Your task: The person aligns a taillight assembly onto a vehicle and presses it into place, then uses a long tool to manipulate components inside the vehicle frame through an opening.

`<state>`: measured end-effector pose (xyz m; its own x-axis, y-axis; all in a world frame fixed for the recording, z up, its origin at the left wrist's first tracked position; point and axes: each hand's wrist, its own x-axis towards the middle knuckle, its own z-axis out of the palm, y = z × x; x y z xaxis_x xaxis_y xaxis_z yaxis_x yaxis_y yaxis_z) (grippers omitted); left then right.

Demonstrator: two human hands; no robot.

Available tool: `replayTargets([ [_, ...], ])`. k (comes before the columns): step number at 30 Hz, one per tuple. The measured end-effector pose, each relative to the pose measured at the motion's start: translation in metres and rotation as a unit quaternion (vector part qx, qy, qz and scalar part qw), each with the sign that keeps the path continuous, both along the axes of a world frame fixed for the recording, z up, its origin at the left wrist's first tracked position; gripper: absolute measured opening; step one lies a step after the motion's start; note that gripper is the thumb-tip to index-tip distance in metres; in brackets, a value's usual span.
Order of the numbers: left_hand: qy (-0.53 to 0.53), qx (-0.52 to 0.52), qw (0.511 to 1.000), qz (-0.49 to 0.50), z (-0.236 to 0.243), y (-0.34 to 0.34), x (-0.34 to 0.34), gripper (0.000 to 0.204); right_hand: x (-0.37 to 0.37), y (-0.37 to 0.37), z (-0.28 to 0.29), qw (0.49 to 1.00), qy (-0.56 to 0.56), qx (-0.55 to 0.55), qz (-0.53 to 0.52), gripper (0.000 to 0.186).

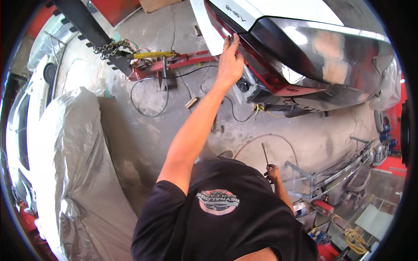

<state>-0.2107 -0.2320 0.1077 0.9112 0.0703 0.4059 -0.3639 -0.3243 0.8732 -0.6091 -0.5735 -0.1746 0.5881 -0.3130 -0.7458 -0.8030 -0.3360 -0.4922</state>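
Note:
My left hand point(230, 65) reaches forward, with its fingers stretched out. The fingertips rest on the edge between the white trunk lid point(278, 9) and the red tail light point(265, 65) of a car. Dark panels point(300, 56) of this car carry beige patches point(333, 56). Below the tail light, the car's lower corner point(257, 91) shows exposed parts and loose yellow wires. My right hand point(273, 173) is low at my right side, closed around a slim metal rod point(265, 152) that points up and away from me. What the rod's held end looks like is hidden by the fingers.
A red frame-pulling arm point(183, 59) with a chain point(114, 46) on a dark post stands ahead left. Black hose point(150, 115) loops over the floor. A plastic-covered vehicle point(82, 174) stands at left. Metal stands point(313, 178) and coiled yellow cord point(356, 241) are at right.

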Motion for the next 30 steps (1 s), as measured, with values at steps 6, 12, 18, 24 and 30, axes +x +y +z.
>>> replayTargets([
  [6,-0.052,0.149,0.987,0.027,0.034,0.009,-0.001,0.06,0.0,0.017,-0.021,1.0,0.008,0.02,-0.004,0.035],
  [12,-0.078,0.321,0.944,0.026,0.046,0.01,0.014,0.062,-0.02,0.025,-0.075,0.996,0.015,0.065,-0.059,0.035],
  [18,-0.058,0.224,0.97,-0.071,0.031,0.038,0.046,0.063,-0.034,0.024,-0.105,0.992,0.026,0.093,-0.08,0.037],
  [24,-0.025,0.09,0.99,-0.101,0.01,0.027,0.04,0.08,-0.057,0.016,-0.124,0.988,0.023,0.104,-0.112,0.04],
  [30,0.102,-0.026,0.987,-0.119,0.018,0.015,0.024,0.089,-0.072,0.005,-0.119,0.973,0.134,0.157,-0.103,0.028],
])
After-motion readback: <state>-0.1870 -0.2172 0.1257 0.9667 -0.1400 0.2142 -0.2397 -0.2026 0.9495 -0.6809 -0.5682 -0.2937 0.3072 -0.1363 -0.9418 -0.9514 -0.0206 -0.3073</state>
